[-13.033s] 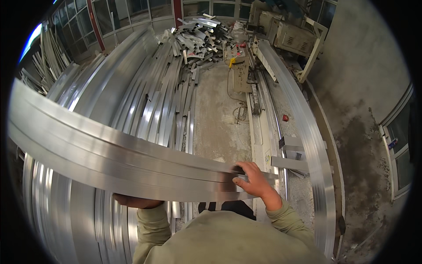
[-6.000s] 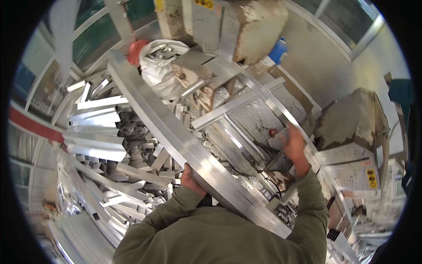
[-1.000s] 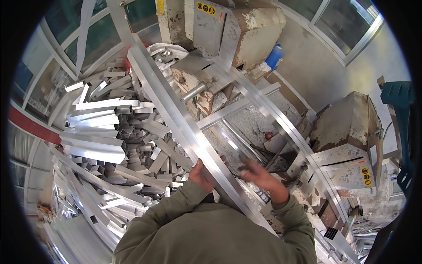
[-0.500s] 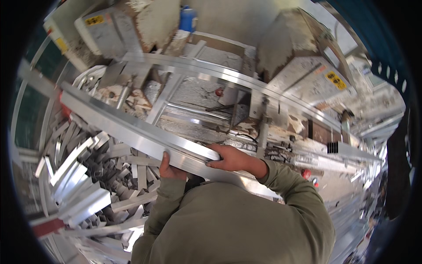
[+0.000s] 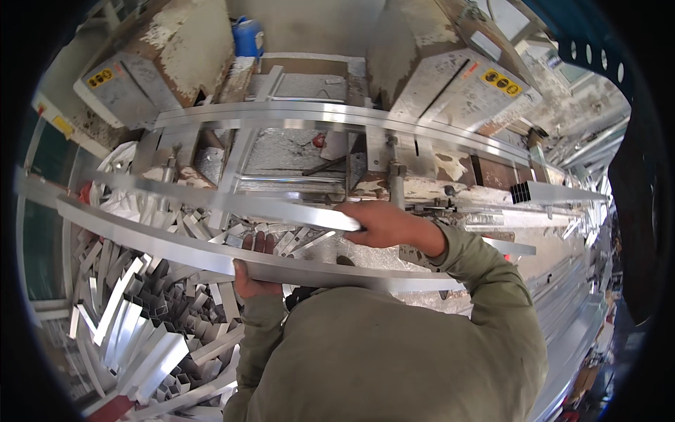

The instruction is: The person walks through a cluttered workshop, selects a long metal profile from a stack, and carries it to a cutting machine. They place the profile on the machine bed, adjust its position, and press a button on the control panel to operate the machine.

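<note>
My left hand (image 5: 256, 276) grips a long aluminium profile (image 5: 169, 246) from below, thumb on the near side and fingertips showing past its far edge. This bar slants across in front of my body. My right hand (image 5: 390, 226) is closed round the near end of a second aluminium profile (image 5: 281, 210), which stretches off to the left. A gap parts the two bars near my hands. Beyond them, a further long aluminium profile (image 5: 316, 114) lies across the machine (image 5: 406, 148).
Many cut aluminium offcuts (image 5: 151, 309) are heaped at the lower left. Two worn machine housings (image 5: 169, 53) with yellow labels flank the machine bed, and a blue container (image 5: 247, 36) stands behind. At right, a bundle of square tubes (image 5: 555, 192) sticks out.
The two bars were close together and are now apart. My right hand has lifted its bar away from the one in my left hand. The view has turned somewhat.
</note>
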A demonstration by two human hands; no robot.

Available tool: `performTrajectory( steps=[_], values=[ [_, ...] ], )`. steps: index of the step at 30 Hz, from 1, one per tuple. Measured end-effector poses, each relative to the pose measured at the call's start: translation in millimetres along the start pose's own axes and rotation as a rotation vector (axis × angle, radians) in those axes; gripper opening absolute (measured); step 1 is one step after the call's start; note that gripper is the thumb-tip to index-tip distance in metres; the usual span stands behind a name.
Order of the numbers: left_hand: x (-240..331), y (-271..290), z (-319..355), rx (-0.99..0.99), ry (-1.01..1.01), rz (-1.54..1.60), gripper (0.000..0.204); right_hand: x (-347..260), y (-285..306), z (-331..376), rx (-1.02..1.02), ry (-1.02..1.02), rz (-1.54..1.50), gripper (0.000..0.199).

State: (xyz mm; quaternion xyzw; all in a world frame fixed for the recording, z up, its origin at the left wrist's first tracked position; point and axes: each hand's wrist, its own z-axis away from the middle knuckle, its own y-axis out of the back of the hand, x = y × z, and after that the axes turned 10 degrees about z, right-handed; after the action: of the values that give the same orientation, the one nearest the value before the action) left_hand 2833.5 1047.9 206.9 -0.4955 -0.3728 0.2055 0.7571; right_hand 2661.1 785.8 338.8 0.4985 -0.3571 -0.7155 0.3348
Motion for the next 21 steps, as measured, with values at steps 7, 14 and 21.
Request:
performTrajectory(
  steps=[7, 14, 21],
  values=[
    [-8.8, 26.8, -22.6, -0.185, 0.091, 0.169, 0.089, -13.2, -42.9, -17.6, -0.182, 0.154, -0.235, 0.052],
    [-7.5, 34.2, -12.9, 0.014, 0.012, 0.087, 0.070, 177.5, -14.7, -44.7, 0.503, -0.354, 0.320, 0.047],
    [0.5, 16.8, 4.3, -0.036, 0.128, 0.125, 0.071, 260.2, -15.4, -70.6, 0.582, -0.517, 0.337, 0.043]
  ],
)
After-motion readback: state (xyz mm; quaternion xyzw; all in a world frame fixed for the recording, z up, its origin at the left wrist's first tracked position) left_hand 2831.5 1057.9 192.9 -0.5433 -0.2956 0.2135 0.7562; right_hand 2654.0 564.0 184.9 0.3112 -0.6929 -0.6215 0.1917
